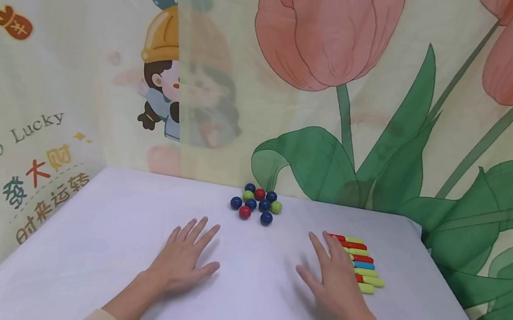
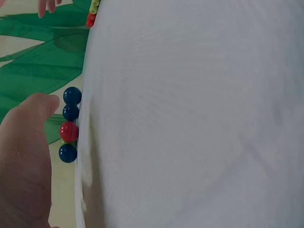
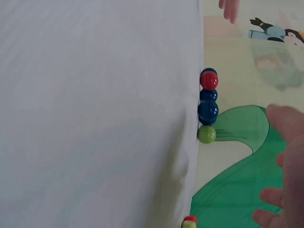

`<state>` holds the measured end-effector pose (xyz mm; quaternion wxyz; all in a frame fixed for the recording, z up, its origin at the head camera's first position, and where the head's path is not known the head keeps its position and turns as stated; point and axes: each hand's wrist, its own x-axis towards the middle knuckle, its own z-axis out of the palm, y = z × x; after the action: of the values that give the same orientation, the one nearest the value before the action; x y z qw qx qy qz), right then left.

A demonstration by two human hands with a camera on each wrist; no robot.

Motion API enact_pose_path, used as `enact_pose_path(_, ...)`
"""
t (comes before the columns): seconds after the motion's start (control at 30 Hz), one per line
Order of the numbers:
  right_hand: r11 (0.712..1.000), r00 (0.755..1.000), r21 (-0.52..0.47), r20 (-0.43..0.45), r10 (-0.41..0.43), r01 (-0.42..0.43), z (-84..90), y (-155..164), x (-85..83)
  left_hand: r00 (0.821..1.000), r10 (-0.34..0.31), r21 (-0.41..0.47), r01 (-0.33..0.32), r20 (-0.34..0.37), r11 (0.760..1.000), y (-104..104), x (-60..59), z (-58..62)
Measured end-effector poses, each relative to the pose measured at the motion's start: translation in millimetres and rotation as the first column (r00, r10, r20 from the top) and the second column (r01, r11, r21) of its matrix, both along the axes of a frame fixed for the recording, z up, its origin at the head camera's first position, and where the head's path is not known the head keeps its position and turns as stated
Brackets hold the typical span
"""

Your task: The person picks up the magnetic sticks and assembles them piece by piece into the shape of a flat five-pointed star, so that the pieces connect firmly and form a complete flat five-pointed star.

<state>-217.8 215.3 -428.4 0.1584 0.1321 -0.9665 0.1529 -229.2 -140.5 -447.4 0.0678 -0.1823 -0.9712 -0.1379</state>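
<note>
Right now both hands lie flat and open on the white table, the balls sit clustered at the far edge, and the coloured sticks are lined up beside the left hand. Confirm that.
One detail is off: the coloured sticks are lined up beside the right hand, not the left hand. The head view shows it. The rest holds: both hands lie flat and open on the white table, and the balls cluster at its far edge.

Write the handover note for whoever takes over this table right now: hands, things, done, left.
Left hand: open, flat on the white table, holding nothing.
Right hand: open, flat on the table, nothing in its grip; it lies just left of the row of red, yellow-green and blue peg-like sticks.
Cluster of dark blue, red and green balls: at the far middle edge, ahead of both hands, untouched.
Done: nothing visibly picked up.
Left: balls and sticks all still to be handled.
</note>
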Motion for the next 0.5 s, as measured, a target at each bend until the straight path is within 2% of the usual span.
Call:
enact_pose_path(0.27, 0.992, 0.999, -0.116, -0.01, -0.053, 0.051, 4.1, 18.9, 5.6, 0.999, 0.015, 0.092, -0.018, 0.036, 0.996, 6.6, -2.5, -3.6)
enact_pose_path(0.5, 0.955, 0.986, -0.275, -0.088, -0.144, 0.115, 3.7, 35.0, 17.7, 0.997, 0.018, 0.161, -0.03, 0.077, 0.986, 15.4, -2.7, -8.8)
